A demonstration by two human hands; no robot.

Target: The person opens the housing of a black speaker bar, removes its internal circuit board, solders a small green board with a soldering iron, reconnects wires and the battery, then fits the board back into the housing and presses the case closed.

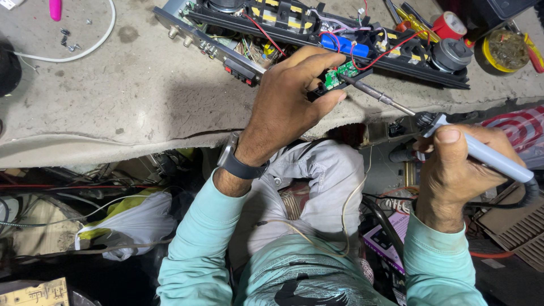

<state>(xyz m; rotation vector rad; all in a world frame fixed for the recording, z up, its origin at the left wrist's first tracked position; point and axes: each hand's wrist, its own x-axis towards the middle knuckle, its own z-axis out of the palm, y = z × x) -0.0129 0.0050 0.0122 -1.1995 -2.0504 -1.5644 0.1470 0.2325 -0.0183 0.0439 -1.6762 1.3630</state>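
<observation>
I see a worn grey workbench [113,96] with a ragged front edge. An opened electronic chassis [317,28] full of wires and yellow-and-black parts lies on it at the far side, with a red tape roll [450,25] and a yellow-rimmed dish [504,51] to its right. At far left lie a white cable [85,51], a few loose screws [68,39] and a pink tool handle [55,8].

Left hand [289,99] pinches a small green circuit board [338,75] at the near edge of an opened black device [317,25] with red and blue wires. Right hand [459,170] grips a soldering iron [453,139] by its pale handle, tip touching the board. Worn grey bench [130,96]; loose screws [69,38] far left; red tape roll [450,25] far right.
</observation>
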